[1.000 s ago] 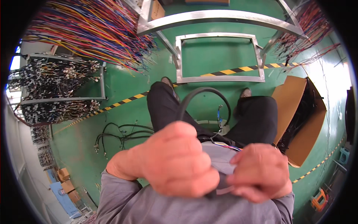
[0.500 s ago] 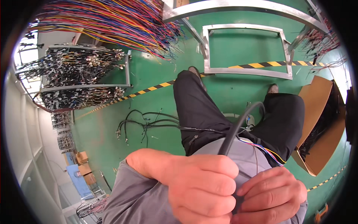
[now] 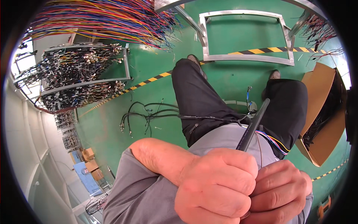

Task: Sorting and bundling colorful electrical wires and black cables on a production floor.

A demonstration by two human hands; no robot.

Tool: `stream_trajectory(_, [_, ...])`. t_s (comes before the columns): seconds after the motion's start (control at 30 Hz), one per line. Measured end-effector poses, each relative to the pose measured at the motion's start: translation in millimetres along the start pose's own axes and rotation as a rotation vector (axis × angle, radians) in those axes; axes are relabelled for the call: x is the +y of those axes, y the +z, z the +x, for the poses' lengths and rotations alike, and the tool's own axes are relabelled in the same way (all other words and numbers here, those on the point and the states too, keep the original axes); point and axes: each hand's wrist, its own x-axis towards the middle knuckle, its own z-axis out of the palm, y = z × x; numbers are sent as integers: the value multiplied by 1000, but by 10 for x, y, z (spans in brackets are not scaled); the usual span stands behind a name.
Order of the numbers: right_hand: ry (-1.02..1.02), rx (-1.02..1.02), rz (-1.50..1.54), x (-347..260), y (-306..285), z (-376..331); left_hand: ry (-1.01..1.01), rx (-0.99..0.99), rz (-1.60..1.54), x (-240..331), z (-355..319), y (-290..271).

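Observation:
My left hand (image 3: 218, 184) is closed in a fist around a black flexible tube (image 3: 253, 125), which sticks up from the fist and leans away to the right. Pressed close against that fist, my right hand (image 3: 279, 192) has its fingers curled in; whatever they pinch is hidden. A thin brown wire (image 3: 260, 149) runs down toward the hands. Across my lap lies a black wire harness (image 3: 209, 118), its branches with connectors (image 3: 149, 115) hanging off to the left. Red, blue, white and yellow wires (image 3: 275, 142) come out over my right thigh.
A metal frame (image 3: 248, 58) stands ahead on the green floor. Long coloured wires (image 3: 108, 22) hang at the upper left, above a rack of connector cables (image 3: 80, 65). An open cardboard box (image 3: 320, 112) with black items is at my right. Striped tape (image 3: 153, 79) crosses the floor.
Both hands have shifted slightly right. The tube, bent over in an arch before, now stands nearly straight with its far end in sight.

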Motion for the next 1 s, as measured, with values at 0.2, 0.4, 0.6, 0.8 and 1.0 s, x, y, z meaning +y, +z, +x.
stream_trajectory(0.2, [-27, 69, 3, 4, 52, -32, 61, -5, 77, -14, 18, 36])
stream_trajectory(0.4, [-8, 43, 33, -16, -3, -28, 59, 18, 140, 4, 20, 79])
stream_trajectory(0.6, [1, 5, 54, 21, -13, -51, 73, 13, 165, -22, 10, 32])
stream_trajectory(0.8, [15, -16, -17, 7, -41, -102, 88, -47, 262, -32, -17, -39])
stream_trajectory(1.0, [145, 66, -551, 27, -304, -344, -146, -404, 681, -69, -205, -346])
